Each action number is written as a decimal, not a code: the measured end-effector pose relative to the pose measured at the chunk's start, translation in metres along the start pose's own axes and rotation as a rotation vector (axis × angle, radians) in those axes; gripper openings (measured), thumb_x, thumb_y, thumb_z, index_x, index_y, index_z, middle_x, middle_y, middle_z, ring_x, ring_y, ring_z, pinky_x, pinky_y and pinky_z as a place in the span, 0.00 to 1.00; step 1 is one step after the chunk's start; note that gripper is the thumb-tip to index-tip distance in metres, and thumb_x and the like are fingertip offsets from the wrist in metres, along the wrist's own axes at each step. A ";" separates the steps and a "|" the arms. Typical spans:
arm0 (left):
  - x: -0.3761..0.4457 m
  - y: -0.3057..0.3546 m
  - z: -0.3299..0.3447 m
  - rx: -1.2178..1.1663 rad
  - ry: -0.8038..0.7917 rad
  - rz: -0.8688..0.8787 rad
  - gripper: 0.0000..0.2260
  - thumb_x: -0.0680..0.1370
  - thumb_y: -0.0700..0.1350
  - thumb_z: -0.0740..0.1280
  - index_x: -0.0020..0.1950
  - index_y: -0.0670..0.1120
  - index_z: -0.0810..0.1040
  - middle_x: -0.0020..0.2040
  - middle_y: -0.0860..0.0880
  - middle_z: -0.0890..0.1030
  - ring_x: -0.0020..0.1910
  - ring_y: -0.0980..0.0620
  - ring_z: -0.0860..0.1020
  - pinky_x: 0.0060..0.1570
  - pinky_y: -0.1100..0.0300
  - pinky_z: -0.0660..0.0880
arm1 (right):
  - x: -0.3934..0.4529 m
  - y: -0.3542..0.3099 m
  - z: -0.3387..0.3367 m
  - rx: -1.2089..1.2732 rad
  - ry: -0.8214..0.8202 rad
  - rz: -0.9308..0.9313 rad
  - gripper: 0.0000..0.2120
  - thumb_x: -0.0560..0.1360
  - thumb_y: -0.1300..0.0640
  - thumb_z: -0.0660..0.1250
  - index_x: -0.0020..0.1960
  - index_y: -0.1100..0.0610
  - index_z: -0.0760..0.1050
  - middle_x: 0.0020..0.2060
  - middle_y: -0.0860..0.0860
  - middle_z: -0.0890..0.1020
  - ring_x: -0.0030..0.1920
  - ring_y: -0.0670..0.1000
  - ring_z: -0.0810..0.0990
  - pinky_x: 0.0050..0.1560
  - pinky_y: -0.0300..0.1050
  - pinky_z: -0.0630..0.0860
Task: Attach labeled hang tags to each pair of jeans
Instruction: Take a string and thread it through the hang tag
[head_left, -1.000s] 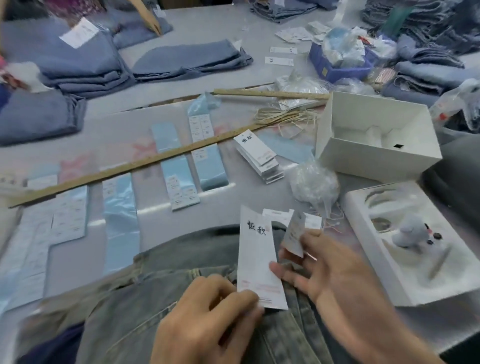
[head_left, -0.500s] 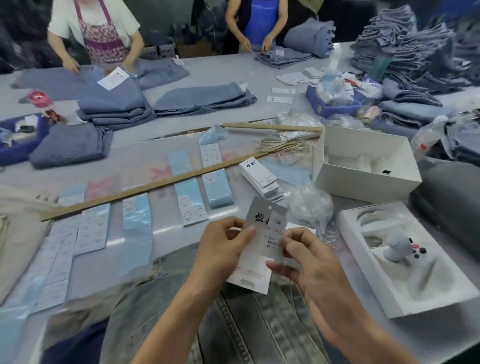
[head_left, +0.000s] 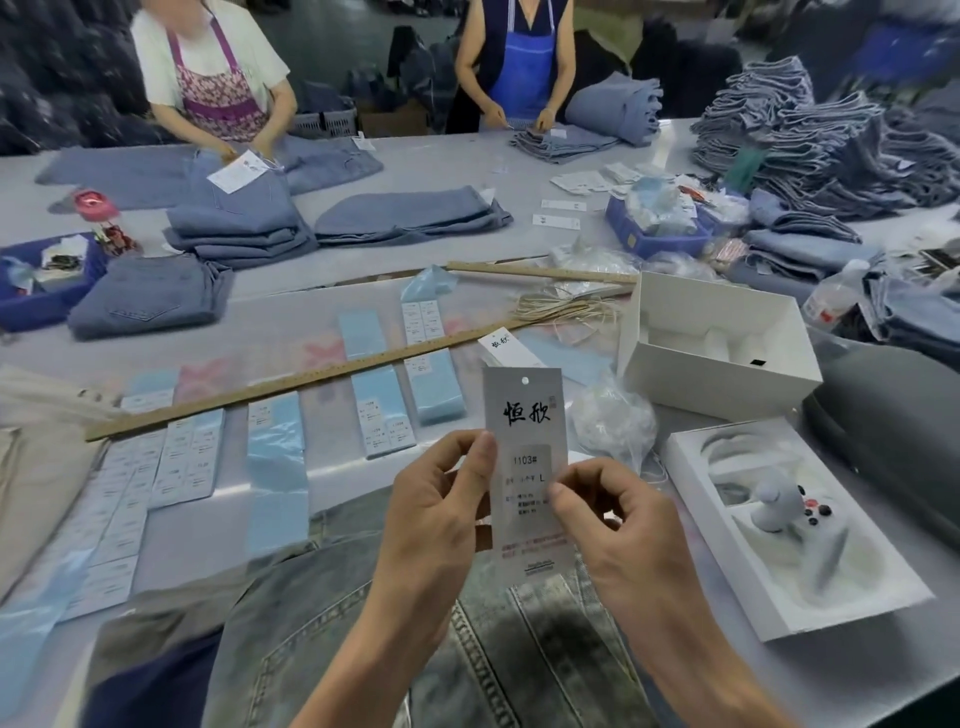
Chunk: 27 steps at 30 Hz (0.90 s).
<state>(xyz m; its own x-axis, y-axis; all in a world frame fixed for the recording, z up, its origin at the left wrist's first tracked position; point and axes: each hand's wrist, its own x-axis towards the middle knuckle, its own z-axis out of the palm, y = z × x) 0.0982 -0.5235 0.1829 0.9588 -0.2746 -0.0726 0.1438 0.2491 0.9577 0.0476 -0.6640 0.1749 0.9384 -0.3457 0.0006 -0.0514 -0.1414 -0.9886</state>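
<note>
Two hands hold one hang tag (head_left: 524, 457) upright above a pair of jeans (head_left: 519, 649) spread at the near edge of the table (head_left: 441, 161). At far left, a blue bin (head_left: 31, 301) sits beside folded jeans (head_left: 150, 296), and rows of label sheets (head_left: 156, 467) on pale blue backing lie under a long wooden ruler (head_left: 291, 379) that runs diagonally across the table. Left of centre, the left hand (head_left: 436, 514) pinches the tag's left edge between thumb and curled fingers. The tag is white, with a punched hole at its top, bold black characters below it, and a size sticker reading "1103#" and "L" at mid-height. The right hand (head_left: 618, 525) pinches the tag's right edge, thumb tip on the sticker's corner; the hands are apart, with the tag between them. Behind the tag lies a stack of spare tags (head_left: 501, 345), then a clear plastic bag (head_left: 613, 415). Further right stand an open white box (head_left: 727, 338) and a white tray (head_left: 795, 525) holding a small grey tool (head_left: 774, 504). At far right, a tall pile of jeans (head_left: 810, 140) rises at the table's back edge.
</note>
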 end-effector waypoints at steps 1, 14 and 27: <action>-0.001 0.000 0.000 0.002 -0.017 0.017 0.10 0.75 0.56 0.67 0.50 0.53 0.84 0.48 0.47 0.87 0.44 0.47 0.87 0.37 0.57 0.82 | 0.000 0.000 0.000 -0.008 0.003 -0.001 0.06 0.78 0.56 0.71 0.43 0.49 0.80 0.37 0.50 0.84 0.38 0.50 0.81 0.39 0.42 0.81; -0.004 -0.010 0.003 -0.012 0.109 0.103 0.06 0.77 0.47 0.70 0.51 0.54 0.86 0.48 0.46 0.88 0.46 0.45 0.87 0.38 0.56 0.83 | 0.005 0.013 -0.004 -0.149 0.099 -0.014 0.27 0.60 0.32 0.78 0.53 0.39 0.72 0.47 0.41 0.80 0.47 0.42 0.80 0.42 0.34 0.78; 0.009 -0.029 -0.009 0.089 0.322 -0.018 0.06 0.72 0.52 0.71 0.46 0.53 0.84 0.38 0.51 0.87 0.31 0.51 0.85 0.25 0.65 0.77 | 0.010 0.020 -0.038 -0.044 -0.232 -0.032 0.12 0.75 0.41 0.73 0.53 0.46 0.82 0.40 0.49 0.85 0.38 0.46 0.82 0.40 0.38 0.79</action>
<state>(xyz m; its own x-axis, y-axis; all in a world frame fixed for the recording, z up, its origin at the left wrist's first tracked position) 0.1047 -0.5247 0.1519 0.9865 0.0333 -0.1601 0.1528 0.1605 0.9751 0.0425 -0.7058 0.1609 0.9929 -0.1189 -0.0081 -0.0309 -0.1908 -0.9811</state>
